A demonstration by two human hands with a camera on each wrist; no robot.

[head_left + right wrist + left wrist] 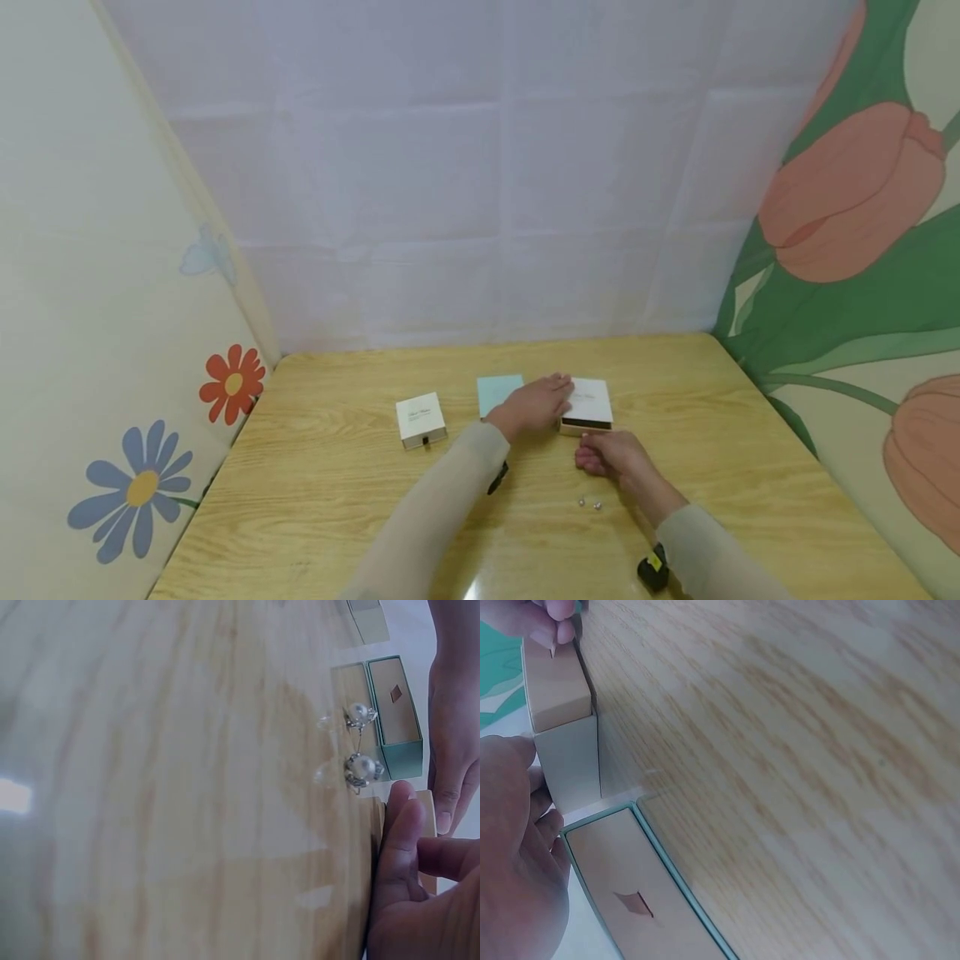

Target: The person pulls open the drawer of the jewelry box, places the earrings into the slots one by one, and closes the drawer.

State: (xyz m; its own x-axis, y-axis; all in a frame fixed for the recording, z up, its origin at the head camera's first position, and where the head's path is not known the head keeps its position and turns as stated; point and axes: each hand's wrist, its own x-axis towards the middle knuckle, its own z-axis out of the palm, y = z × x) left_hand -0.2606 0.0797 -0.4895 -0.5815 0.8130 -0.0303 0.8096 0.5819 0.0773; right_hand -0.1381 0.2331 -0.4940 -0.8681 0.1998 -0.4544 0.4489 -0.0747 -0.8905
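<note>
A white drawer box (587,402) with printed lettering sits on the table, its tan drawer (555,694) partly out at the front. My left hand (537,406) holds the white box at its left edge, fingers on the top and side. At the drawer's front, my right hand (609,456) pinches the small pull tab (553,651) between thumb and finger. Two pearl earrings (361,766) lie on the table, just in front of my right hand. A teal drawer box (498,387) stands left of the white one, partly hidden behind my left hand.
Farther left stands a cream drawer box (421,419) with a dark tab. Beside my right sleeve is a black object (653,569) with a yellow mark. The wooden table (315,500) meets a white cloth backdrop (480,208) at the back; printed curtains hang at both sides.
</note>
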